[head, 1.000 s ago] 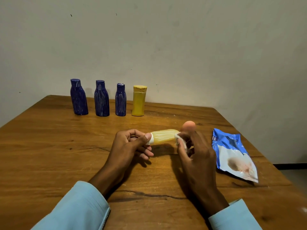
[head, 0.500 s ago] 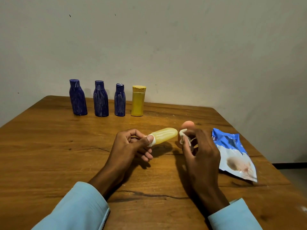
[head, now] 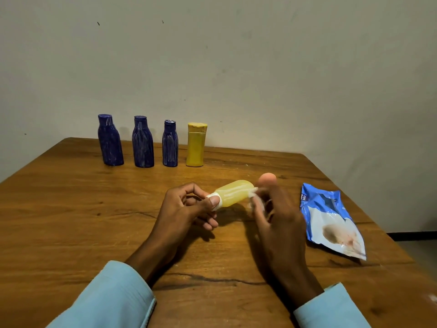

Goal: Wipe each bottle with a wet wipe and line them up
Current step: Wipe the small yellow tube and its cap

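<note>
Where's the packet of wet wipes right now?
In the head view, the blue and white wipes packet lies flat on the wooden table, on the person's right side, just beyond the right hand.

A plain room, likely in a home: a worn wooden table (head: 71,221) pushed against a bare, scuffed off-white wall (head: 260,67). At three o'clock a dark skirting strip (head: 411,235) runs along a grey floor (head: 421,254).

Left hand (head: 186,209) pinches pale yellow bottle (head: 233,192) by its cap; right hand (head: 275,216) holds wipe (head: 253,197) at the bottle's 3 o'clock end.
</note>
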Available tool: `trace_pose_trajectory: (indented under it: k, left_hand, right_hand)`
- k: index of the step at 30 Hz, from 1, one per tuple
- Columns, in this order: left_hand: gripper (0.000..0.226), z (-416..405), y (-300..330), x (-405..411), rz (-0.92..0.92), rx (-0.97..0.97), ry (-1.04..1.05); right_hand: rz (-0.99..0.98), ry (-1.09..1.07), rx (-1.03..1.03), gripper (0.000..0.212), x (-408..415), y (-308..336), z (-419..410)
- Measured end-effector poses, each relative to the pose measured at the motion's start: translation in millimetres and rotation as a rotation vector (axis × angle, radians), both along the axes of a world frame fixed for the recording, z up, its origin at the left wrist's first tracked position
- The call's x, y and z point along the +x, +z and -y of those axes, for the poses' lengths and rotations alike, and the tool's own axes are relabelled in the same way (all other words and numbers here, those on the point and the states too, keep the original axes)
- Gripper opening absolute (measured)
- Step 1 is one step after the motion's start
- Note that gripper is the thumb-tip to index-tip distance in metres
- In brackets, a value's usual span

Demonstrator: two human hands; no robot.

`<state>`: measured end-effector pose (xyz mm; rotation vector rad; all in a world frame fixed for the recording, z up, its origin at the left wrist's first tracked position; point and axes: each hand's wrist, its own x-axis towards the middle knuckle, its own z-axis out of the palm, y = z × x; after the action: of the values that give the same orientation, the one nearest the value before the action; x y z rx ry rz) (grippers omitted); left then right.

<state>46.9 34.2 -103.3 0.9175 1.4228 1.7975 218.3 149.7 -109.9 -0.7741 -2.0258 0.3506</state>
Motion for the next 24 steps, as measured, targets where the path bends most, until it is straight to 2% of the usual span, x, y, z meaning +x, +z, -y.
trace_pose_trajectory:
  k: [2,4,9,11,17,19,21,24]
  left_hand:
    - [0.038,0.3,0.7,0.3,0.005,0.002,0.002]
    - [0.035,-0.3,0.0,1.3,0.006,0.003,0.001]
    - [0.036,0.0,0.1,2.0,0.009,0.0,-0.001]
    - [0.032,0.0,-0.1,1.6,0.009,0.002,0.002]
    - [0.028,-1.9,-0.2,2.1,-0.017,-0.015,0.017]
    - [0.029,-1.9,0.8,3.1,-0.022,-0.024,0.017]
    - [0.03,-1.4,1.0,3.6,-0.017,-0.033,0.008]
    - [0.031,0.0,1.0,3.0,0.005,-0.034,0.013]
  right_hand:
    - [-0.046,-0.098,-0.037,0.026,3.9,2.1,-5.5]
    - [-0.035,-0.074,-0.015,0.026,3.4,1.7,-2.9]
    - [0.068,0.285,0.064,0.02,-4.3,-2.4,18.6]
    - [0.094,0.337,0.091,0.022,-6.3,-4.4,21.9]
    - [-0.024,-0.016,-0.008,0.021,0.2,2.0,-0.4]
    - [-0.055,-0.069,-0.015,0.021,2.5,2.7,-4.7]
    - [-0.035,-0.053,-0.001,0.021,1.4,2.5,-2.8]
    - [0.041,0.139,-0.002,0.019,-2.1,0.9,8.5]
